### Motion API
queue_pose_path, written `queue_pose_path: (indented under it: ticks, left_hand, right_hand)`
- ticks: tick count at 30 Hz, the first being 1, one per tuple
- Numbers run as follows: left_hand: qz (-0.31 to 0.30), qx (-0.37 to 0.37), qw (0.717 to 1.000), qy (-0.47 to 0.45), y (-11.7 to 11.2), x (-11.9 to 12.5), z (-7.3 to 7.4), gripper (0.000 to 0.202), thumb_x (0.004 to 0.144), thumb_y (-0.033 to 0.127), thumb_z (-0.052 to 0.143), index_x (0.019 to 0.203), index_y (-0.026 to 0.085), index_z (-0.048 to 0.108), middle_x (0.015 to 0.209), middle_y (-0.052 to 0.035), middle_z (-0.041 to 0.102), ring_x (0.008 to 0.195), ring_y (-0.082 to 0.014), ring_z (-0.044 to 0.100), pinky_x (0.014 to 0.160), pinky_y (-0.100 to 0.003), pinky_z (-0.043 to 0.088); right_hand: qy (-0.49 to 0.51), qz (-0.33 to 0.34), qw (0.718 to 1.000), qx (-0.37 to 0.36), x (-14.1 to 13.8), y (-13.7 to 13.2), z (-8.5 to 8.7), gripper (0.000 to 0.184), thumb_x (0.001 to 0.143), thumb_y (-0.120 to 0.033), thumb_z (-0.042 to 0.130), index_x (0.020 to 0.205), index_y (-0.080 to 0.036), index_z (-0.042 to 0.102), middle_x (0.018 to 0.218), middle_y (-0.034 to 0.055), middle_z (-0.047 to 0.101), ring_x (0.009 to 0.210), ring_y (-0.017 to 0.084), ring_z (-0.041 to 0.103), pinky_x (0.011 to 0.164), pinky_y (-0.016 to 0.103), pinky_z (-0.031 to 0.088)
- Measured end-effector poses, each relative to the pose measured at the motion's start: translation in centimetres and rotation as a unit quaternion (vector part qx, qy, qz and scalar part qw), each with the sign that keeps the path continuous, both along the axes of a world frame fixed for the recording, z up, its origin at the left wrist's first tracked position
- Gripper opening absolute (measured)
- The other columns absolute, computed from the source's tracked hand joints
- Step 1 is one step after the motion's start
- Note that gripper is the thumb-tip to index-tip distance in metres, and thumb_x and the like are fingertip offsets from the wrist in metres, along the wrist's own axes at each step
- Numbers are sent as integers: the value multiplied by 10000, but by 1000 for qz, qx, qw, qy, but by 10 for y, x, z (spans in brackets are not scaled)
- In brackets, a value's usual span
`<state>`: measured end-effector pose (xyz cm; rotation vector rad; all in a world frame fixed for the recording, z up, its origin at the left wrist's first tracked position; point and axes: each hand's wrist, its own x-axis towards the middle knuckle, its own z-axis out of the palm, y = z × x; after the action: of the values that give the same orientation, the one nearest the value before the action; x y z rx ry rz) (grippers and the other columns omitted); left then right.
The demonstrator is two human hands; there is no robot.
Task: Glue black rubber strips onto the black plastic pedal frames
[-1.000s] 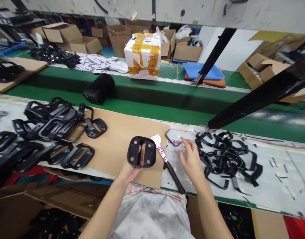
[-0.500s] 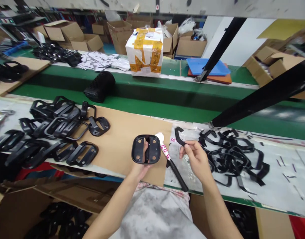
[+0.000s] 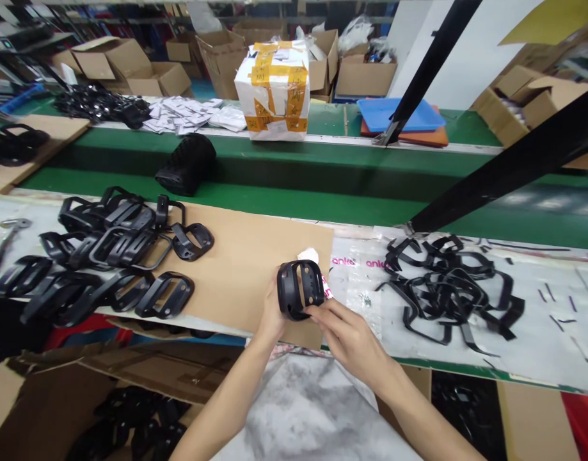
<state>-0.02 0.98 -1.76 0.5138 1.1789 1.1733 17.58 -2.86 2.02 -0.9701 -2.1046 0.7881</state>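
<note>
A rounded black plastic bracket (image 3: 288, 294) with a slotted base is tilted above the brown cardboard. My left hand (image 3: 271, 315) is closed around its left and lower side, with most of the fingers hidden behind it. The thumb and fingers of my right hand (image 3: 344, 330) pinch at the bracket's lower right edge, on a thin black strip that the bracket mostly hides. Behind the bracket, a tool wrapped in white and pink film (image 3: 327, 288) shows only in part. To the right lies a tangled pile of bent black strips (image 3: 459, 288).
Several similar black brackets (image 3: 116, 246) lie at the left on the cardboard sheet (image 3: 236, 256). A black mesh roll (image 3: 187, 165) rests on the green surface. A taped white box (image 3: 273, 93) stands behind. A black slanted post (image 3: 505, 163) crosses the right side.
My right hand has moved left from beside the strip pile to the bracket, bringing the black strip along. My left hand has tilted the bracket and shifted it slightly right.
</note>
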Motion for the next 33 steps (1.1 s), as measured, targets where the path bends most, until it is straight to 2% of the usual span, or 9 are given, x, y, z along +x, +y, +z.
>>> queue_pose_path:
  ticks: [3,6,11,16,18,20,22,28,33]
  left_hand:
    - [35,-4,999,-29,2,3,6,469,768,646,782,952,222,708,886,-39,762,816,-248,734,714,-347,609]
    - [-2,-20,997,-71,0,2,8,549,770,694,782,975,196,677,728,5,665,591,-148,609,547,-251,496]
    - [-62,16,996,-62,-10,0,10,410,785,419,794,1107,222,634,792,38,631,566,-92,506,516,-194,387]
    - [-40,-5,999,-8,-18,7,21,292,759,326,677,1014,225,578,664,81,448,510,-86,337,467,-198,271]
    - [-49,-6,999,4,-22,12,25,277,766,326,657,1009,232,562,663,80,430,522,-95,332,473,-201,267]
    - [-59,8,998,16,-26,18,26,259,786,322,659,1005,230,558,714,65,485,567,-104,390,502,-205,311]
    - [-70,28,997,15,-29,22,26,245,820,334,688,998,223,563,747,57,515,599,-107,424,532,-207,343]
    - [-93,29,991,-97,-24,15,22,491,894,636,734,873,155,634,700,19,556,623,-117,499,591,-228,422]
    - [-108,10,984,-144,-22,7,21,492,889,596,796,828,134,636,666,25,552,537,-82,485,546,-213,416]
  right_hand:
    - [-17,11,999,-30,1,0,1,387,1058,-74,435,1326,-199,685,1033,92,617,862,202,649,747,314,582]
    - [-33,15,996,-86,3,2,4,379,1063,-114,479,1321,-235,730,1015,74,568,884,207,623,753,318,570]
    - [-6,66,980,-186,12,-1,1,325,1086,-193,563,1308,-323,762,1073,55,598,1002,208,638,884,330,563]
    - [154,-106,972,-145,14,-11,-15,181,1086,-329,620,1195,-307,764,1132,60,623,1042,220,645,919,346,548]
    - [203,-158,957,-131,9,-14,-18,394,1058,-489,663,1424,-348,628,1357,87,577,1193,263,619,994,396,546]
    - [218,-142,953,-152,3,-17,-18,805,969,-695,693,1632,-363,379,1598,121,426,1404,338,516,1111,486,513]
    - [207,-120,957,-164,-4,-18,-16,987,910,-773,705,1685,-348,264,1678,132,340,1516,384,411,1204,563,441]
    - [211,-139,957,-140,-11,-14,-15,752,969,-560,732,1604,-318,409,1608,118,446,1498,361,451,1266,607,358]
    - [226,-139,951,-160,-11,-13,-17,751,962,-544,740,1595,-286,430,1595,133,472,1482,364,475,1267,611,353]
